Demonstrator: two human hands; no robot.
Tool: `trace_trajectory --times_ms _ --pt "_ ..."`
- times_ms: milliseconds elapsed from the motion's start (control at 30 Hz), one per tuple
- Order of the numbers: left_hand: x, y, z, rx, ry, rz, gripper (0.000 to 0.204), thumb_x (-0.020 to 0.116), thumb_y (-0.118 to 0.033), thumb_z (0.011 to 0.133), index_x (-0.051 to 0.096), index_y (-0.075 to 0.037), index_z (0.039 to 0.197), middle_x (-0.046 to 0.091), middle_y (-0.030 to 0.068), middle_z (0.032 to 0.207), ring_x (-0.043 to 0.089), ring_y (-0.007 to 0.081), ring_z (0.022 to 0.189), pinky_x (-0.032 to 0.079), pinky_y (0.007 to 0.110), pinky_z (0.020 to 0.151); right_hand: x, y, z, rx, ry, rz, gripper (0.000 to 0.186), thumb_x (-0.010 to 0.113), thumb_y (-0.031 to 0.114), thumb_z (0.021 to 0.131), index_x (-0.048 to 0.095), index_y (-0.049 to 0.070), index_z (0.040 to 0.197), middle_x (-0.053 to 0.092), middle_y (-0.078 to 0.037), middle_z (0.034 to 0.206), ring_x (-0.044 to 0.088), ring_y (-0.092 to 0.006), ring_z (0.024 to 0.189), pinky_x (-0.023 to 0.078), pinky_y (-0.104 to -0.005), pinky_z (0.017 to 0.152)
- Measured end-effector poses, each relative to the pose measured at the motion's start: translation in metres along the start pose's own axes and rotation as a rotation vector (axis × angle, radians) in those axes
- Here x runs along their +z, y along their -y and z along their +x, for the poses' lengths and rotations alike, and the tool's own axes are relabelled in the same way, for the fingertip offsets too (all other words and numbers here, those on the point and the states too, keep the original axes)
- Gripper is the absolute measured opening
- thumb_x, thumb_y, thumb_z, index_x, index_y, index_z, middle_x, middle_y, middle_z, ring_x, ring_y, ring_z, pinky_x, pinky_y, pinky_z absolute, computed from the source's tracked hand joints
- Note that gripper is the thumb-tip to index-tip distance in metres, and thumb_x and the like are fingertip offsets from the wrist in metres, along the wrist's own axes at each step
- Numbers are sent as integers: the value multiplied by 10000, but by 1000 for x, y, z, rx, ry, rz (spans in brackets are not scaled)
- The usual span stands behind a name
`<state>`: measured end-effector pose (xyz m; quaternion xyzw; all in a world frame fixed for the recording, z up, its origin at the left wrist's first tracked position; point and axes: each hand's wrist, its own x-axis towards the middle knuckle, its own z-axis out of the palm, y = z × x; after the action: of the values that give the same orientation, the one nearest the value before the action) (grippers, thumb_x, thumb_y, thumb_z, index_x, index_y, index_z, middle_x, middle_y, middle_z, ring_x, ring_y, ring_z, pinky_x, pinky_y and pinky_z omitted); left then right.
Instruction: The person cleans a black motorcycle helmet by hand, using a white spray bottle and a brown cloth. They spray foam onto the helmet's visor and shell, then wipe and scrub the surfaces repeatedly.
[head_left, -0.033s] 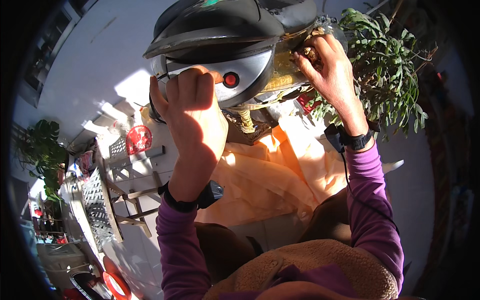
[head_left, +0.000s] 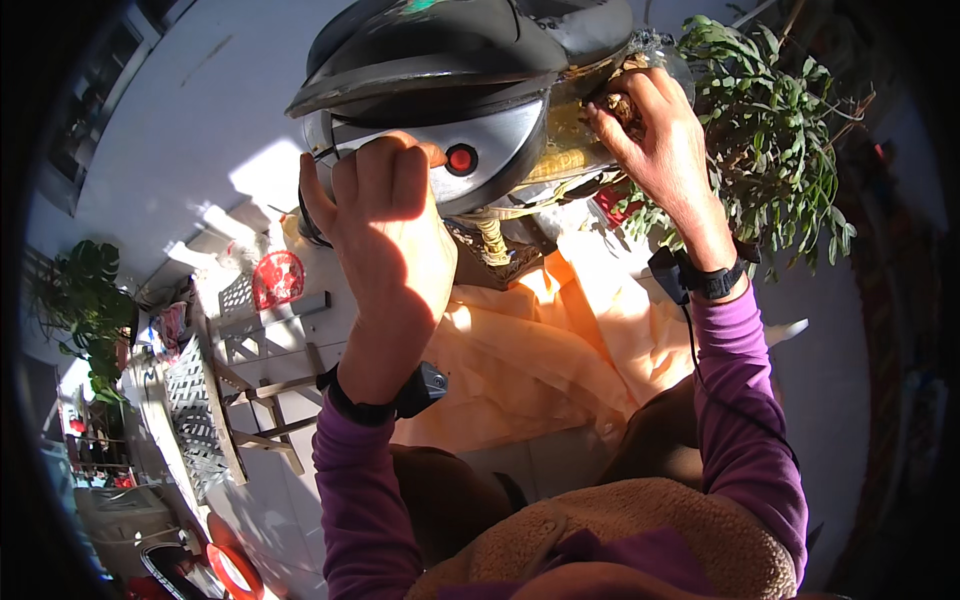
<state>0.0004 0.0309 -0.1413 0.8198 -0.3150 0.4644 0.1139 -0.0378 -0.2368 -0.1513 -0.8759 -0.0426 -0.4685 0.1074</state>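
Observation:
My left hand (head_left: 380, 215) has its fingers bent on the silver front of a black-lidded machine (head_left: 500, 135), just left of its red round button (head_left: 461, 159). My right hand (head_left: 650, 140) is closed on some crumpled brown bits (head_left: 625, 110) at the machine's right side, over a yellowish translucent section (head_left: 565, 158). What exactly the brown bits are is too small to tell. Pale cord or wrapping (head_left: 493, 240) shows under the machine.
Orange cloth (head_left: 540, 350) lies on the tiled floor below. A leafy plant (head_left: 770, 130) crowds the right, another (head_left: 90, 300) stands at left. A wooden stool (head_left: 265, 410), a woven lattice piece (head_left: 188, 400) and a red patterned object (head_left: 278, 280) are left of my arms.

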Motion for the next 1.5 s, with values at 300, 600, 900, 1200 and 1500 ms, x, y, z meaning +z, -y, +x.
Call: trace_trajectory --times_ms 300,600,900,1200,1500 --pt "-2 1 -4 17 6 -10 259 665 -5 776 643 -145 992 595 -20 1027 585 228 954 302 557 1149 1 -1 0 -15 -3 -9 318 751 265 837 655 50 1050 601 -124 987 611 -347 970 531 -442 819" --pt "9 -2 0 38 -49 -144 270 637 18 780 637 -132 1005 584 5 1053 570 246 987 300 582 1143 0 2 1 0 18 -13 317 741 308 872 654 50 1034 581 -117 947 598 -338 939 521 -439 797" --pt "12 7 9 137 -47 -95 312 627 20 759 671 -139 1024 580 13 1071 542 264 1039 259 595 1128 -1 3 1 -40 -11 -39 276 758 221 877 664 14 1033 587 -138 920 607 -336 896 510 -410 778" --pt "8 11 8 164 -33 -141 310 638 13 778 676 -164 1029 590 3 1071 558 257 1039 265 607 1119 0 1 1 -19 -3 -43 279 755 216 868 661 13 1035 593 -141 924 611 -341 897 515 -409 776" --pt "6 12 8 196 21 -114 395 643 30 725 695 -207 1037 574 21 1085 558 247 1042 273 632 1122 2 -1 1 -22 15 -46 312 749 259 836 656 48 1047 589 -121 973 607 -339 969 526 -437 827"
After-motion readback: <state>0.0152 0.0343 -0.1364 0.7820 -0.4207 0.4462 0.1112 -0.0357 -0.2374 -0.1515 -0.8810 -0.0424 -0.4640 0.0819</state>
